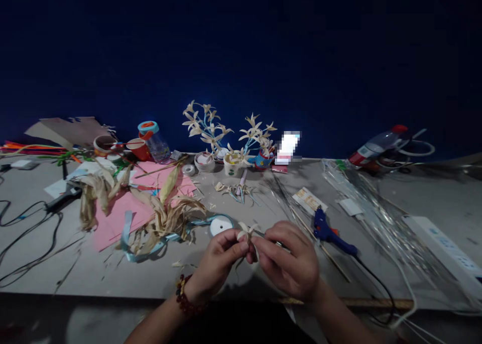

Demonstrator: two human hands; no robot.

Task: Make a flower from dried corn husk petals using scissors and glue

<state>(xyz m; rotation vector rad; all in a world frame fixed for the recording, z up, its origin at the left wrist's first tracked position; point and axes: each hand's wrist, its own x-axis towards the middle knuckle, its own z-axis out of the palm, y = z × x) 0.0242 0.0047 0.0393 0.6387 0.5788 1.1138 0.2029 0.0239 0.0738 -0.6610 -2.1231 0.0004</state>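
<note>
A small pale flower (247, 229), apparently made of dried husk, is pinched between thumb and fingers of my left hand (222, 253). A beaded bracelet circles that wrist. My right hand (291, 261) is closed, its fingertips touching the same flower from the right; a thin dark piece shows between its fingers, too little to name. Just beyond my left hand lies a white spool (221, 225) with light blue ribbon (145, 253). Dried corn husks (169, 216) lie to the left. Finished-looking flower stems (206, 125) stand in a white cup (232, 164) at the back.
A blue glue gun (331, 233) rests to the right, its cord running over the table edge. Bundled wires (387, 218), a power strip (444, 246) and a tilted bottle (378, 145) lie farther right. Pink paper (124, 216) and a black-handled tool (64, 197) are at left.
</note>
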